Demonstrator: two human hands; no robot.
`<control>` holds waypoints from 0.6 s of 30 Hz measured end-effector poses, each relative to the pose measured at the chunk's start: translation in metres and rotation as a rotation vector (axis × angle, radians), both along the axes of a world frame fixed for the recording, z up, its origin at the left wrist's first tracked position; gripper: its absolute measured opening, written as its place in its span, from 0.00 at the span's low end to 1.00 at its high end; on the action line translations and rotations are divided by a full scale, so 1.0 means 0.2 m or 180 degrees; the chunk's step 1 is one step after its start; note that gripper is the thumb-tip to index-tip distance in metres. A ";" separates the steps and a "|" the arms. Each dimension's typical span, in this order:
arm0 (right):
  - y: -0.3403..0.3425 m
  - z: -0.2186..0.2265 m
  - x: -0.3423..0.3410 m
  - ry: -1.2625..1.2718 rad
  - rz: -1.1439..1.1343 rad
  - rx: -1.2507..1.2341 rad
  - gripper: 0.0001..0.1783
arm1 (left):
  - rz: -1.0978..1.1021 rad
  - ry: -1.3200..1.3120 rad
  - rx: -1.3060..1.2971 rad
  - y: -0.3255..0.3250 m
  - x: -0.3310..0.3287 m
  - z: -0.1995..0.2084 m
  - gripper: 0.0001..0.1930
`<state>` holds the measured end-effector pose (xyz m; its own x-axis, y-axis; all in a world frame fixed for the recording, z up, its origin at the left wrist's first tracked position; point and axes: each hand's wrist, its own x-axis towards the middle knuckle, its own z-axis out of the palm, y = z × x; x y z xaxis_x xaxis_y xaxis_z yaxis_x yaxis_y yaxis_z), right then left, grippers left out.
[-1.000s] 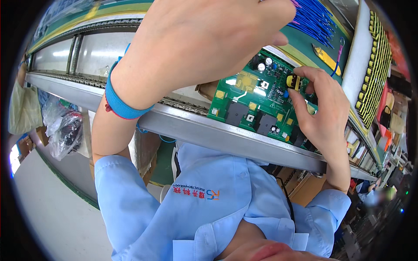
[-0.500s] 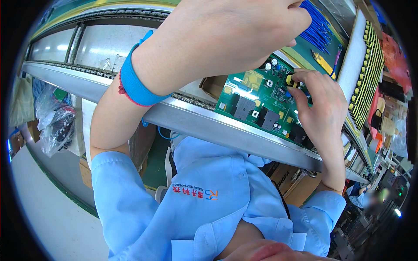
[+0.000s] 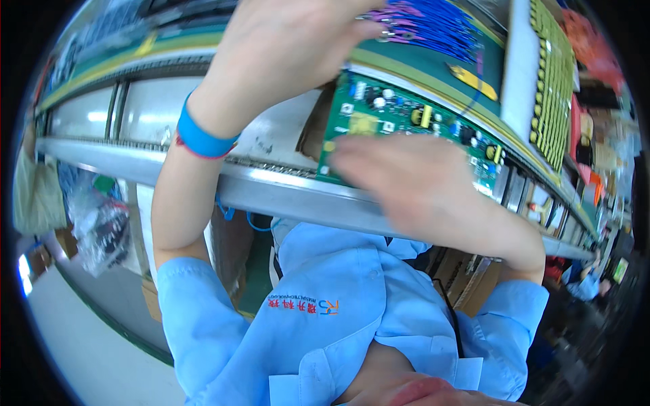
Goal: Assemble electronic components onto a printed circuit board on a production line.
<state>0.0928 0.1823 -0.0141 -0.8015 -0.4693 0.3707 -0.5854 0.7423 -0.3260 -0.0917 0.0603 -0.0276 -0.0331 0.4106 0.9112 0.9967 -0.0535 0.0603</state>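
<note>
A green circuit board point(image 3: 344, 119) carrying black, white and yellow parts rests across the metal rails in front of me. My right hand point(image 3: 420, 179) passes low over the board's near left part; its fingers are smeared by motion, and whether they touch the board cannot be told. My left hand point(image 3: 288, 51), with a blue wrist strap point(image 3: 203, 135), is raised beyond the board's far left corner. Its fingertips are nearest to the pink ends of a bundle of blue wires point(image 3: 433, 30), and its fingers are partly cut off by the upper edge.
A yellow-handled cutter point(image 3: 474, 82) lies on the green strip right of the wires. Rows of yellow-and-black components point(image 3: 552, 88) stand on a white foam sheet point(image 3: 518, 64) at the right. The near metal rail point(image 3: 305, 197) runs between me and the board.
My right hand has left a yellow component on the board and swept left across it. My left hand has shifted left, uncovering more of the blue wires and their pink ends.
</note>
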 end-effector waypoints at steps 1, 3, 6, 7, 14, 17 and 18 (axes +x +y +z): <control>-0.05 0.02 0.01 -0.0362 0.0045 0.0321 0.13 | 0.0352 0.0166 -0.0539 0.02 0.02 0.06 0.08; -0.15 -0.01 0.00 -0.0402 -0.0015 0.0346 0.12 | 0.0974 0.0256 -0.1487 -0.04 0.08 0.17 0.08; -0.18 -0.02 -0.02 -0.0570 -0.0018 0.0970 0.12 | 0.0915 0.0173 -0.1251 -0.02 0.05 0.11 0.07; -0.18 -0.02 -0.01 -0.0516 -0.0148 0.0981 0.12 | 0.0814 0.0264 -0.1213 -0.02 0.06 0.12 0.07; 0.01 -0.05 0.10 -0.0731 -0.0390 0.0725 0.07 | 0.1006 0.0035 -0.1485 -0.01 0.08 0.14 0.07; 0.14 -0.01 0.24 -0.1124 -0.0963 0.0848 0.04 | 0.0734 -0.0157 -0.1417 0.01 0.11 0.15 0.11; 0.19 0.00 0.28 -0.1195 -0.1066 0.0868 0.05 | 0.0708 -0.0304 -0.1341 0.02 0.12 0.14 0.13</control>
